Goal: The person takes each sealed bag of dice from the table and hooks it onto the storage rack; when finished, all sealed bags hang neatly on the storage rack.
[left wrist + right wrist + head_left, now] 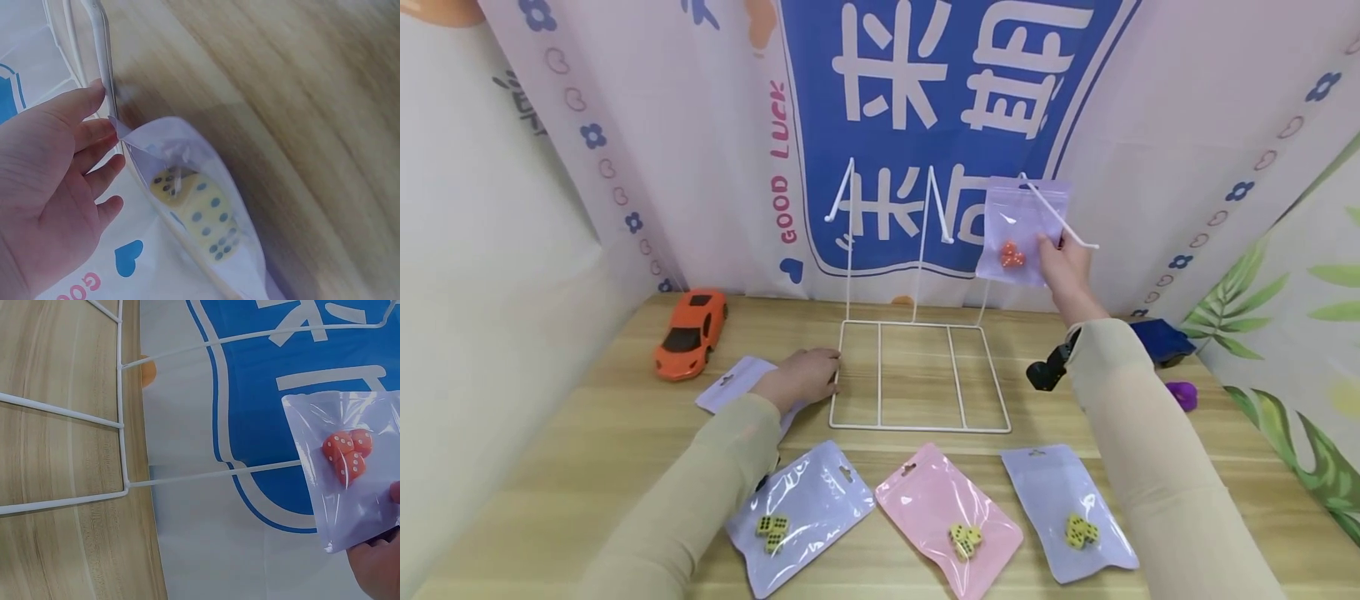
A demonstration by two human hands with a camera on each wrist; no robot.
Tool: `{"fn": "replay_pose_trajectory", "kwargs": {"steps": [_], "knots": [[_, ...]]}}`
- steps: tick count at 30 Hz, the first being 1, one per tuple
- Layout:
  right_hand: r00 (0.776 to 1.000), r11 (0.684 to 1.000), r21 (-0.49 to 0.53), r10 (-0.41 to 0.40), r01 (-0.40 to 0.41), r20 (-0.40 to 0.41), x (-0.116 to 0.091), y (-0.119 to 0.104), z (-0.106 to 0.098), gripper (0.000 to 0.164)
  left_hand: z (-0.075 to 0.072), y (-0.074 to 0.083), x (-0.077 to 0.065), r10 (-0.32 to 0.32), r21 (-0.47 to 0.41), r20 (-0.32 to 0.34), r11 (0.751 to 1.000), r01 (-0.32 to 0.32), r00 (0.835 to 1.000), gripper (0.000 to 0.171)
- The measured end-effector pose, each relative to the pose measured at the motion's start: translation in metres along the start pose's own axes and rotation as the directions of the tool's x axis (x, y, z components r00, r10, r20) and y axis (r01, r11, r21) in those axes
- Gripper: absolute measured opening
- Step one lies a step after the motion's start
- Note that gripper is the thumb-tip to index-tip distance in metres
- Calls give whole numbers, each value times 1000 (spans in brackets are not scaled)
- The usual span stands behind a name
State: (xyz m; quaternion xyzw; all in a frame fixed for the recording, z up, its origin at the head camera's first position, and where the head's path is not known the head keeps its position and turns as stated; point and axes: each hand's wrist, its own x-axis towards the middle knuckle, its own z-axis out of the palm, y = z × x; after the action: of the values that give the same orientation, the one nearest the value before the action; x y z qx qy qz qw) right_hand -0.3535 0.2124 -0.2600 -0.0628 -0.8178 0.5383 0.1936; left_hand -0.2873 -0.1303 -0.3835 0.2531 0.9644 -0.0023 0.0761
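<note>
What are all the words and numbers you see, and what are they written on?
"GOOD LUCK": pink, on the backdrop cloth.
"未来可期": big white characters on its blue panel; "可" is partly behind the purple bag.
Dark marks at left and blue marks at the top: too faint or cut off to read.
No readable words on the bags.
The dice show dots, not written numbers.

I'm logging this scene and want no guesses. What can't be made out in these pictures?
Head view: parts of the dark blue object and purple object, behind the right sleeve.
Head view: the part of the right hand behind the held lilac bag.
Right wrist view: most of that hand, cut off by the right edge.
Head view: the pink bag's lowest corner, cut off by the bottom edge.
</note>
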Motion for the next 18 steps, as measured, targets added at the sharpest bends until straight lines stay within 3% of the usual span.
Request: {"fn": "replay_pose_trajectory", "kwargs": {"steps": [12, 18], "knots": [[1000, 998, -64, 19, -18, 15, 1, 2, -9, 46, 0, 5, 1, -7, -14, 7, 1000, 7, 1000, 42], [999, 997, -69, -35, 36, 4, -3, 8, -13, 15, 2, -1, 0, -2, -11, -8, 1000, 2, 1000, 41]]}}
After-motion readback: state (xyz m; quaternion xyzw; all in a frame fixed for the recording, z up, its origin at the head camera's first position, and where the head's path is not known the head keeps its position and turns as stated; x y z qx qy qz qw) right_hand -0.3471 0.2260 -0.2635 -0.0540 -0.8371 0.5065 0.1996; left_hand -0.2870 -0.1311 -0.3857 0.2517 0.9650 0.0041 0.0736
